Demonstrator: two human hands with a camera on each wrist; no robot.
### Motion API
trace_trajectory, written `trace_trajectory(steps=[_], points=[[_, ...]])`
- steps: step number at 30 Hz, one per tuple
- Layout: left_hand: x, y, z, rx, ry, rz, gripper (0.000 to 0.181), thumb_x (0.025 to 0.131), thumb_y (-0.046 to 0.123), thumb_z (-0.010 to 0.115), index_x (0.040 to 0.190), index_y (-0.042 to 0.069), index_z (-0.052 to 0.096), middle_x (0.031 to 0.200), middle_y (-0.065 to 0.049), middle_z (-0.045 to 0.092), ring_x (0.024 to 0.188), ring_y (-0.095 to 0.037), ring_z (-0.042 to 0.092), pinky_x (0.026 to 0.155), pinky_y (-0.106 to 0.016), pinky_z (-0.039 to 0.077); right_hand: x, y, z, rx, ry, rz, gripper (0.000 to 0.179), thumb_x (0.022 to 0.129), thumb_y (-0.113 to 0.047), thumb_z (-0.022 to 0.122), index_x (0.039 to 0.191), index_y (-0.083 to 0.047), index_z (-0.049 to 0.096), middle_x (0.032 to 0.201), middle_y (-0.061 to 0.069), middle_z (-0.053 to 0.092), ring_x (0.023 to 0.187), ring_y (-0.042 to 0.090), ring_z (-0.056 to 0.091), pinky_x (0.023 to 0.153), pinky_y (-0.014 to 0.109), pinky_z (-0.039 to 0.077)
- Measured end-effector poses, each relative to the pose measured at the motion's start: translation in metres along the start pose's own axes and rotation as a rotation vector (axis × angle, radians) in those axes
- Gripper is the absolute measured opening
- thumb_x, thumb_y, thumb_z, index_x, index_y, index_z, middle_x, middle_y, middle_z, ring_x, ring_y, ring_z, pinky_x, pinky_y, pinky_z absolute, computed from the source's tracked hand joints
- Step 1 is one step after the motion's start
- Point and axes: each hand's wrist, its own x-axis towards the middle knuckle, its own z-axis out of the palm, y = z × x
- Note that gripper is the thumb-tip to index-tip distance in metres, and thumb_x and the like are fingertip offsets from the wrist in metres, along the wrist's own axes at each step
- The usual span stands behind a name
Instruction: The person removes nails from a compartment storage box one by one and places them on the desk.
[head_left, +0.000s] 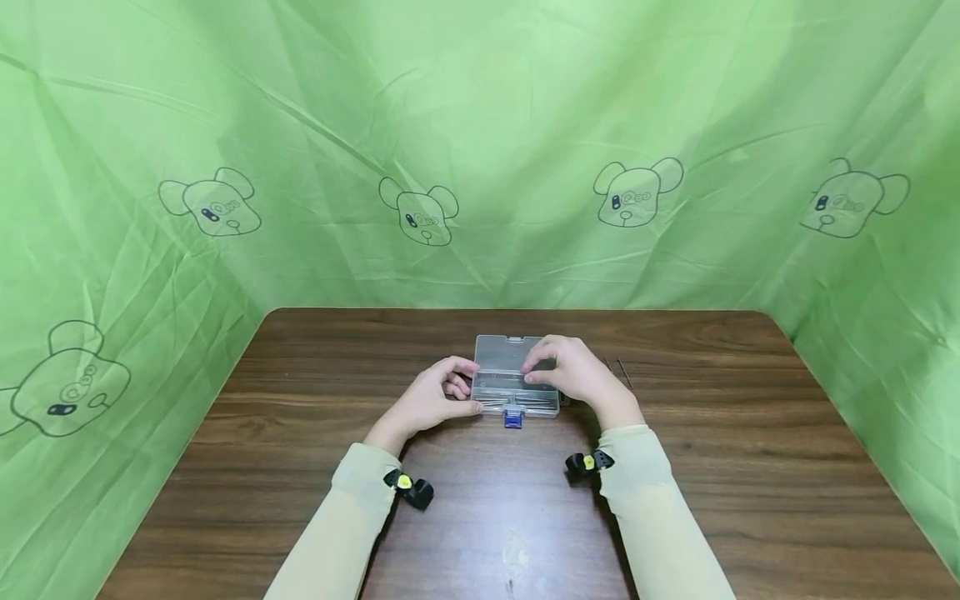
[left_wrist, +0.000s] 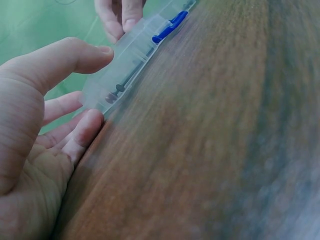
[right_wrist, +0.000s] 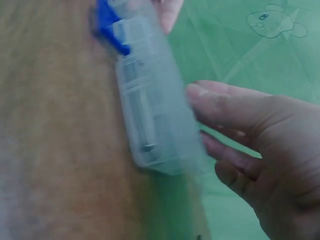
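A clear plastic compartment box (head_left: 517,354) lies on the table, its lid raised at the back and a blue latch (head_left: 513,419) at the front. Long thin nails (head_left: 534,402) lie in its front compartments; in the left wrist view the nail heads (left_wrist: 119,88) show near the end wall. My left hand (head_left: 433,393) holds the box's left end, thumb by the front corner, fingertips against the side. Above the right part hovers my right hand (head_left: 576,371), fingers bent downward, thumb and index fingertips slightly apart with nothing visible between them.
Right of the box, partly behind my right wrist, thin dark nails (head_left: 626,374) lie on the wooden table (head_left: 750,467). A green cloth (head_left: 510,100) printed with bear heads hangs behind and at both sides.
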Motion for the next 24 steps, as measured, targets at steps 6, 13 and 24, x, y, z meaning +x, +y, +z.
trace_trajectory(steps=[6, 13, 24], points=[[-0.0005, 0.0017, -0.0008, 0.003, 0.001, -0.008, 0.062, 0.082, 0.012, 0.098, 0.137, 0.007, 0.068, 0.126, -0.013, 0.071, 0.098, -0.025, 0.069, 0.088, -0.028, 0.06, -0.0017, 0.0076, 0.0053, 0.02, -0.004, -0.011, 0.011, 0.091, -0.015, 0.091, 0.101, -0.016, 0.086, 0.111, -0.001, 0.076, 0.111, 0.024, 0.072, 0.104, 0.047, 0.057], [-0.0003, 0.0011, 0.0001, 0.0, -0.008, -0.004, 0.063, 0.083, 0.014, 0.098, 0.138, 0.006, 0.068, 0.126, -0.014, 0.07, 0.099, -0.027, 0.07, 0.089, -0.028, 0.06, -0.0052, 0.01, 0.004, 0.009, -0.035, -0.056, 0.014, 0.09, -0.014, 0.091, 0.104, -0.016, 0.088, 0.113, -0.001, 0.075, 0.111, 0.023, 0.071, 0.101, 0.047, 0.058], [0.0003, -0.0013, 0.0008, -0.007, 0.003, 0.008, 0.063, 0.083, 0.011, 0.097, 0.138, 0.005, 0.067, 0.127, -0.016, 0.07, 0.1, -0.029, 0.07, 0.088, -0.029, 0.06, -0.0033, 0.0064, 0.0083, -0.071, -0.05, -0.068, 0.009, 0.089, -0.019, 0.092, 0.096, -0.016, 0.089, 0.11, 0.001, 0.076, 0.11, 0.026, 0.07, 0.103, 0.05, 0.055]])
